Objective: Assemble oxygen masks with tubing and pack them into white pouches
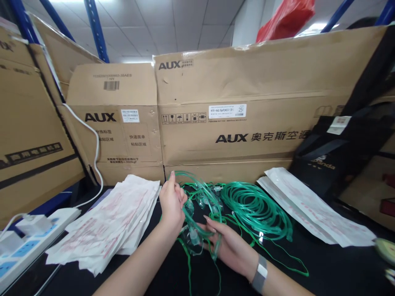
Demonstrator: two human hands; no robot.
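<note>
My left hand (173,207) is closed round a loop of clear green tubing (197,226) above the black tabletop. Lower and to the right, my right hand (231,248) curls its fingers round the same loop. Clear plastic masks (193,237) with green elastic straps (189,263) lie or hang between and just behind the hands; fingers and tubing partly cover them. Right of these sits a large coil of green tubing (253,207), with another strap (290,260) trailing from it across the table.
White pouches with red print (108,226) are stacked at left, and more pouches (311,211) lie at right. A white power strip (58,220) occupies the left edge. Cardboard boxes (191,144) wall off the back, with a black bag (324,158) leaning at right.
</note>
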